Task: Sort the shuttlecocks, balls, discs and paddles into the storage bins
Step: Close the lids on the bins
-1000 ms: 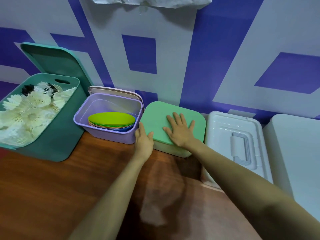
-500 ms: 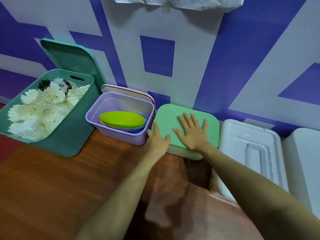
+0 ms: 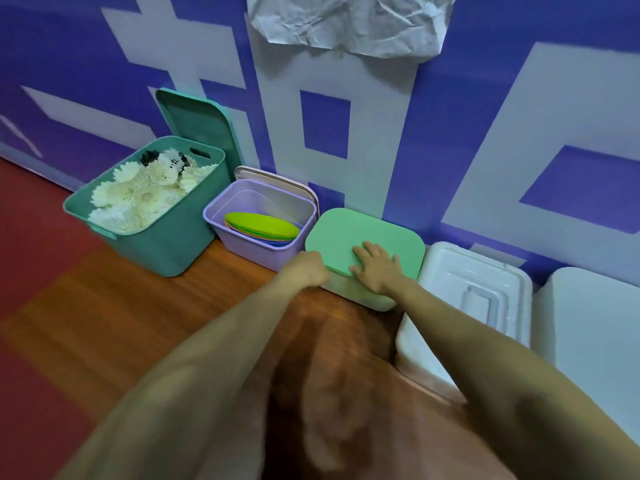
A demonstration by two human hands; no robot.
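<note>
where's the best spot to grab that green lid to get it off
Take the green lid by its near edge, at the front-left corner, coming from the front: its lip overhangs the pale bin there, while the wall, the purple bin and the white case crowd the other sides. The left hand curls there.

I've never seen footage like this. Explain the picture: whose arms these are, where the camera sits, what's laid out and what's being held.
There is no machine here: a person wears a wide-angle camera on the head, looking down at their own arms. Along the wall, on a wooden surface, stand a teal bin full of white shuttlecocks, a purple bin holding coloured discs, a pale bin under a green lid, and a white case. The left hand curls round the green lid's near corner; the right hand lies flat on top. Nothing else is held.
</note>
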